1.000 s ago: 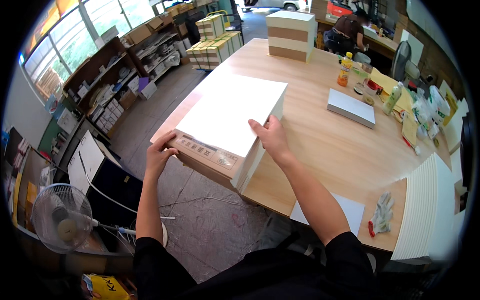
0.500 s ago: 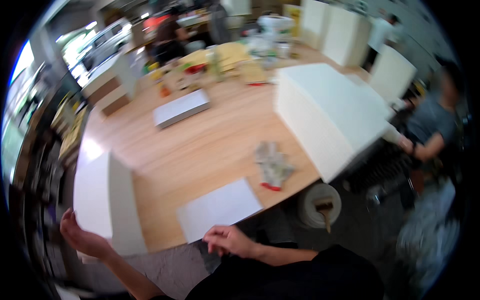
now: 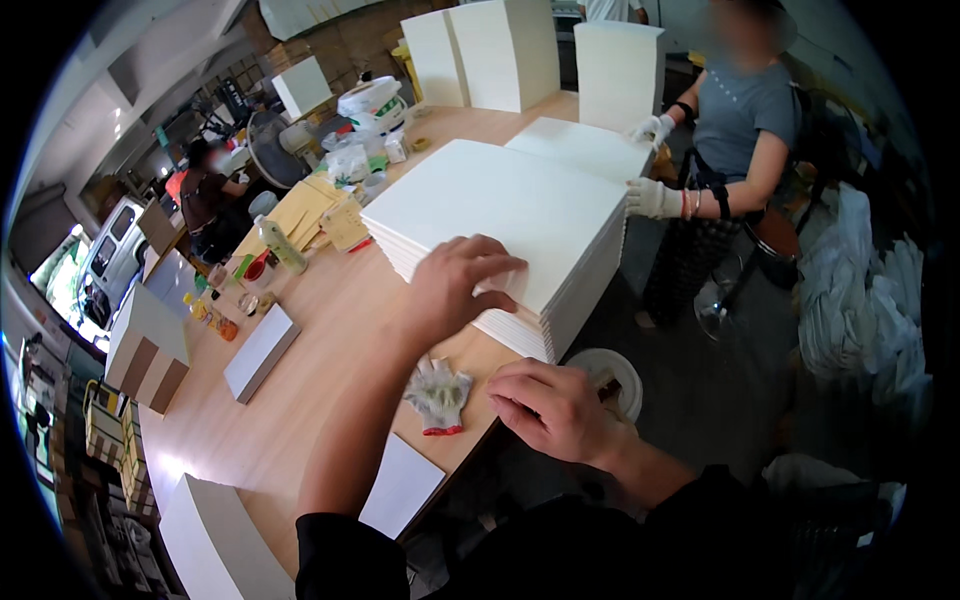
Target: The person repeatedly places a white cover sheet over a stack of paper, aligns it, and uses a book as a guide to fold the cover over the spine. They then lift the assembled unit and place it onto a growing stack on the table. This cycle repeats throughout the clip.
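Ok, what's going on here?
The left hand is over the near edge of a big white stack, contact unclear. The right hand is loosely curled by the table edge. A glove lies on the table. A co-worker's gloved hand is at the stack's right corner.

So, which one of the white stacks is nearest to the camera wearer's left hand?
The large white stack in the picture's middle: the left hand is at its near edge, while the others all stand farther away.
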Available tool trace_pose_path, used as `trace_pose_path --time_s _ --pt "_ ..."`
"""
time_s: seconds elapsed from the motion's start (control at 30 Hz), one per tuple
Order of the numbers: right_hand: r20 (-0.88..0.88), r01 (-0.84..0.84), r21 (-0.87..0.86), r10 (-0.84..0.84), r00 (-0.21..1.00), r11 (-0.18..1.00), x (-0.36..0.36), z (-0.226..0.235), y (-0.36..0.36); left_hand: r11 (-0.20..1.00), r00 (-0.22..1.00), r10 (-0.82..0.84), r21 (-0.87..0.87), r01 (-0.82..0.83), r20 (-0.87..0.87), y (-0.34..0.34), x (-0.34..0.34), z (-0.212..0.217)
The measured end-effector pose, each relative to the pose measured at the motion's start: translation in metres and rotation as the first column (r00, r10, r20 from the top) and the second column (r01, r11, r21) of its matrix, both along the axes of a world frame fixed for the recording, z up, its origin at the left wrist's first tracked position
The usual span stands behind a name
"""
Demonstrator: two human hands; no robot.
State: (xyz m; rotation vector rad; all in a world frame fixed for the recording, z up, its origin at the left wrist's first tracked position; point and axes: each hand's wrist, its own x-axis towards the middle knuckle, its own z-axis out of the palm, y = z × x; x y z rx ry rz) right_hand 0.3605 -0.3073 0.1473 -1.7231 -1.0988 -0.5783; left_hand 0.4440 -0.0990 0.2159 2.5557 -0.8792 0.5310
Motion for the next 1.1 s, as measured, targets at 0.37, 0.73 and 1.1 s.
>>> trace_pose_path --time_s 0.37,0.73,1.1 --pt "-0.012 0.360 -0.351 -0.389 0.921 0.864 0.025 0.021 -0.016 0.972 0.990 0.123 -0.191 -0.135 -0.074 0.000 0.012 -0.001" --pt "0.099 0.143 -0.217 -0.124 0.987 0.966 0.007 0.011 -0.025 0.986 0.979 0.160 0.016 -0.164 0.130 -0.019 0.011 -0.008" --pt "0.049 0.296 -0.379 -0.300 0.953 0.877 0.067 0.036 -0.045 0.953 0.972 0.224 -0.192 -0.233 -0.065 -0.014 0.019 -0.006"
